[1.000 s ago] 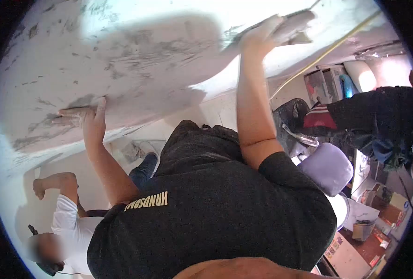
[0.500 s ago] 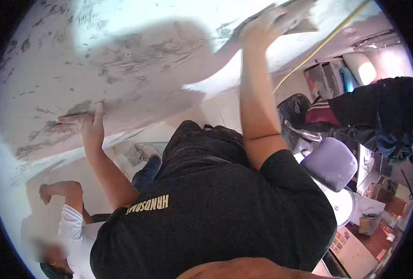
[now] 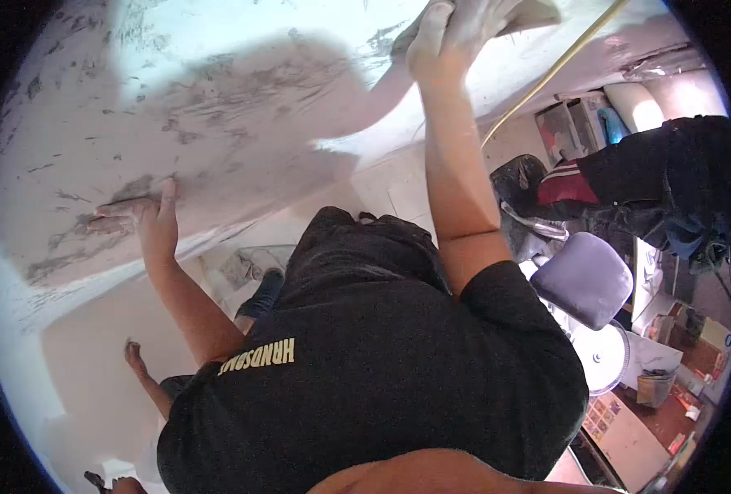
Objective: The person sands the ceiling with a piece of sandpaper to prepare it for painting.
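Observation:
Fingers spread, my left hand (image 3: 153,224) rests against the smudged white wall surface (image 3: 242,156) at the left. My right hand (image 3: 452,37) is higher up, at the top of the view, closed round a flat grey-brown piece (image 3: 534,15) held against the same surface. What exactly the piece is cannot be made out. Dark smears and marks cover the surface between and around both hands. A yellow cable (image 3: 559,80) runs down just right of my right hand.
Another person's hand (image 3: 135,356) shows at the lower left, with dark hair (image 3: 93,479) near the bottom edge. On the right are dark clothes (image 3: 662,177), a purple-grey seat (image 3: 583,280), a round white fan-like object (image 3: 600,358) and cluttered boxes (image 3: 653,387).
My right hand and its flat piece have shifted slightly left and up along the surface. My left hand stays about where it was. The other person has moved down, mostly out of view.

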Motion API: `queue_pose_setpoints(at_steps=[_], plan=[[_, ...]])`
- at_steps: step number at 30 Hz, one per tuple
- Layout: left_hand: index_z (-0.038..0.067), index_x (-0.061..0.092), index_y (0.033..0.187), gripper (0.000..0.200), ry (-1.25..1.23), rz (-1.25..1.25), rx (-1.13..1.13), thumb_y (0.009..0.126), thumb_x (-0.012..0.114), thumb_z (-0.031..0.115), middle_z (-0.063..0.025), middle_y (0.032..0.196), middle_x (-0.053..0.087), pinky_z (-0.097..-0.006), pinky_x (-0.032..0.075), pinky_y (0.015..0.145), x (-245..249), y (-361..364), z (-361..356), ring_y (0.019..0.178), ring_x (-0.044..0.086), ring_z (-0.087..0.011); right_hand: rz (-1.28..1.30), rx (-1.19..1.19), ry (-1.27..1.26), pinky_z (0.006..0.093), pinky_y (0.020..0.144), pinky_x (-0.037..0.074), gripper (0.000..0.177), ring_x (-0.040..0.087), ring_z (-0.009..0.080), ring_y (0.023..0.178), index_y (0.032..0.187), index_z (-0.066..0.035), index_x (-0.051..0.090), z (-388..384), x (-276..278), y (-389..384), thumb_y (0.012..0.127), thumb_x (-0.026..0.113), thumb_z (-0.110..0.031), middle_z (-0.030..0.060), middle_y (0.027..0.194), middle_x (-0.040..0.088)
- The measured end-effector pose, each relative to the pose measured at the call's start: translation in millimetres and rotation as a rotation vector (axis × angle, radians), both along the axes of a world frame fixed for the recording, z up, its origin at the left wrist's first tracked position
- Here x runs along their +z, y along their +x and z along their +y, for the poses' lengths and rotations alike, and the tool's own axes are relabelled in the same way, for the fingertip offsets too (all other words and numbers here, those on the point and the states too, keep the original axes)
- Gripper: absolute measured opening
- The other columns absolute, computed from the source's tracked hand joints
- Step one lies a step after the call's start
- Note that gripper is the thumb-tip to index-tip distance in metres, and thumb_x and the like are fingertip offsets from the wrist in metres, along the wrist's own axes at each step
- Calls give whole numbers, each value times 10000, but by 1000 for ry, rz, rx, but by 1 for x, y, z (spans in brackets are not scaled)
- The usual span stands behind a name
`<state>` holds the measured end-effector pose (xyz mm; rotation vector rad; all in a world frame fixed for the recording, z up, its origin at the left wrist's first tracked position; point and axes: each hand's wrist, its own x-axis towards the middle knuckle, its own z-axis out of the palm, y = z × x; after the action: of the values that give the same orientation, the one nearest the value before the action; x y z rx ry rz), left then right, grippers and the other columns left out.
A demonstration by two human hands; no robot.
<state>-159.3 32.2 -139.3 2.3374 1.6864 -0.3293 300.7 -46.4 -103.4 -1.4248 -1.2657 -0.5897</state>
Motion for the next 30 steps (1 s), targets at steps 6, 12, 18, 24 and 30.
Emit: queue_pose_setpoints(at_steps=[6, 12, 18, 24, 30], plan=[[-34, 463, 1310, 749, 317, -330, 231, 857, 536, 558, -355, 1334, 383, -467, 214, 1081, -14, 3, -1, 1287, 312, -433, -84, -93, -329, 727, 979, 119, 411, 138, 663, 1245, 1115, 93, 491, -14, -138, -34, 736, 490, -65, 460, 1290, 256], [-172, 311, 1327, 948, 42, -475, 288, 841, 530, 612, -397, 1450, -51, -458, -45, 1121, -7, 0, -13, 1392, -35, -440, -44, -73, -43, 766, 916, 149, 413, 161, 675, 1229, 1167, -36, 566, 5, -115, -36, 779, 486, -149, 408, 1276, 338], [-72, 506, 1237, 752, 176, -339, 312, 857, 524, 576, -294, 1353, 358, -420, 237, 1058, 12, 19, -22, 1276, 328, -402, -182, -41, -114, 687, 1023, 52, 537, 52, 622, 1308, 1323, 72, 390, -5, -43, -30, 828, 400, -134, 426, 1411, 154], [-115, 399, 1307, 869, 235, -394, 355, 840, 531, 606, -390, 1431, 110, -518, 75, 1103, 20, 28, -39, 1364, 27, -477, -80, 2, -370, 583, 1103, 107, 610, 104, 500, 1376, 1412, 59, 265, -41, -153, -25, 831, 397, -73, 327, 1477, 147], [-84, 102, 1433, 1070, 854, -527, 264, 793, 593, 619, -378, 1451, -136, -612, -72, 1058, -12, 35, -30, 1297, -251, -549, 367, 634, -54, 415, 1150, 136, 621, 170, 319, 1410, 1435, 103, 79, -80, -95, -68, 892, 320, -79, 252, 1506, 145]])
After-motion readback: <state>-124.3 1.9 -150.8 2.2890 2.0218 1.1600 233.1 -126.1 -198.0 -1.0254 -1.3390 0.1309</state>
